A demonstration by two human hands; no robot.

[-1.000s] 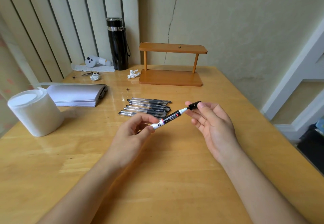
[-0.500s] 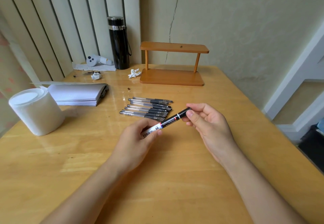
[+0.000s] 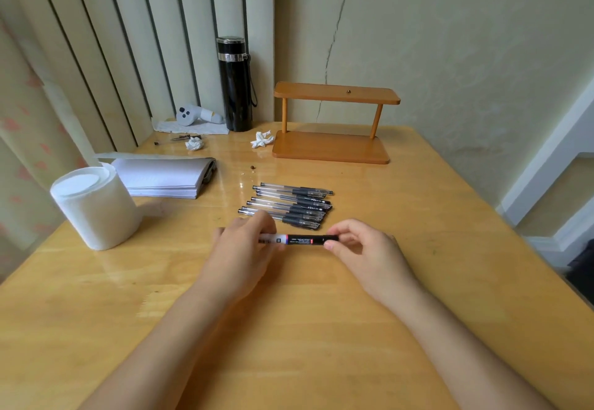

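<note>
A black and white marker [image 3: 302,240] lies level between both hands, just above the wooden table [image 3: 289,329]. My left hand [image 3: 244,249] grips its white end with curled fingers. My right hand [image 3: 363,249] pinches the black capped end between thumb and fingers. Just behind the marker, several clear pens with black grips [image 3: 289,205] lie side by side in a row on the table.
A white paper roll [image 3: 96,207] stands at the left, a notebook [image 3: 164,176] behind it. At the back are a black flask [image 3: 234,83], a small wooden shelf [image 3: 334,123], crumpled tissues [image 3: 262,139] and a white device [image 3: 193,115]. The table's right edge drops to the floor.
The marker has gone from tilted up to the right to level and lower, closer to the table. The black cap end has moved in toward the body, and both hands came nearer together.
</note>
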